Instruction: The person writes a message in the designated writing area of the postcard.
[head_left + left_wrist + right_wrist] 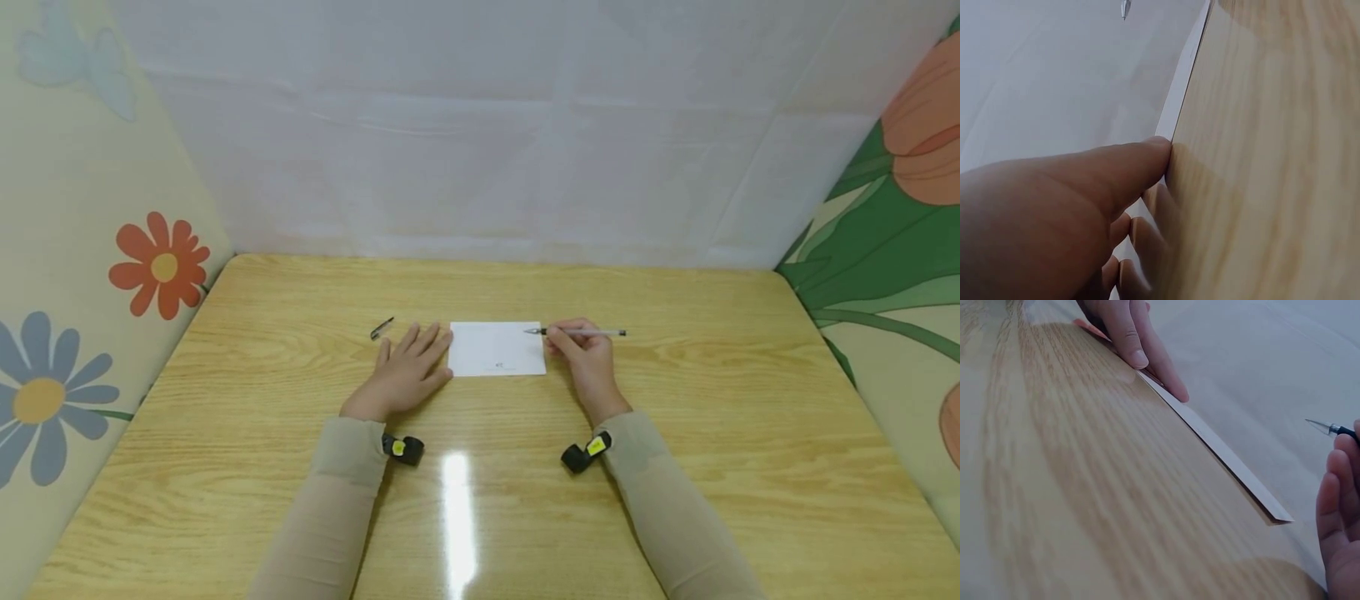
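The hands are kept apart on the bench (675, 467), one at each short end of a white card (498, 348). The left hand (405, 375) is laid flat with straight fingers, its fingertips (1138, 357) pressed at the card's left edge, apparently so that the card is held steady. A pen (581, 332) is gripped in the right hand (583, 354), with its tip brought over the card's upper right corner, just above the surface, as though positioned for writing. The card is placed flat at the middle of the bench. A pen cap (382, 327) is left lying beyond the left hand, out of the way.
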A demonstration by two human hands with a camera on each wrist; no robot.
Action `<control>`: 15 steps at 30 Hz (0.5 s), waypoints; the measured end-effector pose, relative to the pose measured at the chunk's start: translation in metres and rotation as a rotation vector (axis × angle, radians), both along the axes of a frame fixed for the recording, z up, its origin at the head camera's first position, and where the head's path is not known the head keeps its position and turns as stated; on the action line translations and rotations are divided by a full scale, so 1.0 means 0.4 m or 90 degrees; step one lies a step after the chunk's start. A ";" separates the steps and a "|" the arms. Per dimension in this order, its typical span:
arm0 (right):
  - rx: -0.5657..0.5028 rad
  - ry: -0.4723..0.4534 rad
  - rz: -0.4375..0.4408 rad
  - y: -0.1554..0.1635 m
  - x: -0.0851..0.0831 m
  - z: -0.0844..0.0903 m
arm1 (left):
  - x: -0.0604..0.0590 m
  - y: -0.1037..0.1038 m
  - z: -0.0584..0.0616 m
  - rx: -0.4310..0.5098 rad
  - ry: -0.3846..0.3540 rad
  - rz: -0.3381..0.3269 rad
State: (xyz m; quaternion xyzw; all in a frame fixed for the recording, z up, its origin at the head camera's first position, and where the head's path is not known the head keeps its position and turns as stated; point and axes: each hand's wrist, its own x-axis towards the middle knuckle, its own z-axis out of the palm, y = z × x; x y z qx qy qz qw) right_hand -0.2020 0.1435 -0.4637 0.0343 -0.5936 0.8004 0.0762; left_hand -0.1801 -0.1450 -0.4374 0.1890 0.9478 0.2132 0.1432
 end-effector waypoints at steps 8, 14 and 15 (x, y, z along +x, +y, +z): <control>-0.016 -0.003 0.003 -0.007 0.001 0.001 | -0.005 -0.001 -0.005 0.002 -0.001 -0.007; -0.042 0.010 0.015 -0.018 -0.001 0.002 | -0.006 -0.005 -0.009 0.010 -0.008 -0.006; -0.041 0.010 0.017 -0.020 0.000 0.002 | -0.005 -0.005 -0.009 0.011 -0.008 -0.006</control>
